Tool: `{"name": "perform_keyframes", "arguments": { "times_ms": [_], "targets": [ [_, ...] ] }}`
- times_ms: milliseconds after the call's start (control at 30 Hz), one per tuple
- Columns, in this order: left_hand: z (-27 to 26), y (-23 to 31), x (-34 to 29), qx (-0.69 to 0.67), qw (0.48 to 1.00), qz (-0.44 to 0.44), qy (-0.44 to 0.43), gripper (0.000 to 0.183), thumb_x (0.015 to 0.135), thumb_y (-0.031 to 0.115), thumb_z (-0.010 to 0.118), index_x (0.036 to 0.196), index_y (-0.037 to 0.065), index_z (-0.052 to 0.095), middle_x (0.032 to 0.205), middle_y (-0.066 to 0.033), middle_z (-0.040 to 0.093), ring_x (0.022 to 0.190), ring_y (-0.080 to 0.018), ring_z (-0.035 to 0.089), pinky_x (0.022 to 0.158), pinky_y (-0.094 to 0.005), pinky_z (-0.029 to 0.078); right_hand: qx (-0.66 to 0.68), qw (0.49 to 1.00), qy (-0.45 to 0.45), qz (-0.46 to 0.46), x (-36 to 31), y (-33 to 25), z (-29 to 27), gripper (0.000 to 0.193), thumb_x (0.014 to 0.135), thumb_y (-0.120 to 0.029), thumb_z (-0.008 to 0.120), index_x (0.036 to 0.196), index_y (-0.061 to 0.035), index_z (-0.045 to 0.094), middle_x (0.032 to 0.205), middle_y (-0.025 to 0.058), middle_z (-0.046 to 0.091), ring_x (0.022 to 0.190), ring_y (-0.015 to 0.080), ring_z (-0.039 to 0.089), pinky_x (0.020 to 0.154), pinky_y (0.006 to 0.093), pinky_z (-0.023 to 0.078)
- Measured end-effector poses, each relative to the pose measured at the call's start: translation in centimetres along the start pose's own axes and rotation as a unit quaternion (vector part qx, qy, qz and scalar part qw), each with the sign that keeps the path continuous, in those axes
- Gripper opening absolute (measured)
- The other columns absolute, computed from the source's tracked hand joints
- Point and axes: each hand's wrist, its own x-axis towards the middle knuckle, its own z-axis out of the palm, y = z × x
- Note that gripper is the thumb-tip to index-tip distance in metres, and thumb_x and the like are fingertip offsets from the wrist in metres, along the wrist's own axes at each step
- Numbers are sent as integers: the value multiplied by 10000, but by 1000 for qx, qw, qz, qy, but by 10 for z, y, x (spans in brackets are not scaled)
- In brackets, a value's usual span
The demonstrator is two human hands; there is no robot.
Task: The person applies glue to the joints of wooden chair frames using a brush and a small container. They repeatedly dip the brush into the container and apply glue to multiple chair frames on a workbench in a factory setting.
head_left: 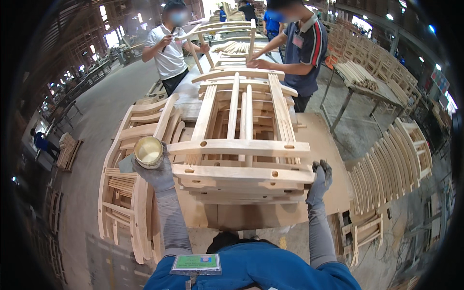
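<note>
Ceiling lamps [389,17]: small white glare.
Windows [111,36]: overexposed.
Floor [96,145]: moderately bright.
Cardboard [319,145]: soft shadow.
Roof [58,24]: dim, bent.

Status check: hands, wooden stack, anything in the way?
Left hand gripping round container. Right hand at right end of wooden stack, grip unclear. Brown sheet under stack. No evident obstruction; co-workers beyond.

smooth wooden frames [241,172], matt cloth gloves [162,177]

Left grip [158,176] partly behind cup [148,152]
</note>
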Motion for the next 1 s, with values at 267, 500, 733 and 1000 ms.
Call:
{"name": "perform_keyframes", "arguments": {
  "times_ms": [267,500,733,1000],
  "targets": [
    [0,0,11,-289,939,-186,-20,399,872,388,525,1168,120,520,1180,-97,517,1078,-294,510,926,-505,461,0,1000,-3,19,-1,-1,0,313,882,-124,470,1117,82,495,999,175,599,897,233,587,826,333,475],
    [-5,1,12,-315,927,-202,-16,479,839,459,557,1167,110,533,1159,-105,544,1041,-295,533,912,-493,465,53,998,-8,33,-2,2,-3,299,892,-116,460,1138,52,484,1025,172,593,913,230,583,844,344,467],
    [-10,-4,14,-357,906,-229,-4,473,829,450,582,1162,118,539,1157,-104,551,1009,-305,554,920,-486,466,56,998,-15,27,0,4,-4,298,887,-107,457,1138,52,485,1014,176,598,909,231,585,847,338,467],
    [-13,-2,10,-343,915,-208,-46,457,844,436,560,1151,98,543,1143,-119,552,1039,-311,531,941,-476,452,60,998,-7,21,-2,4,0,285,887,-110,444,1113,55,496,970,163,595,874,223,584,823,339,474]
  ]
}}
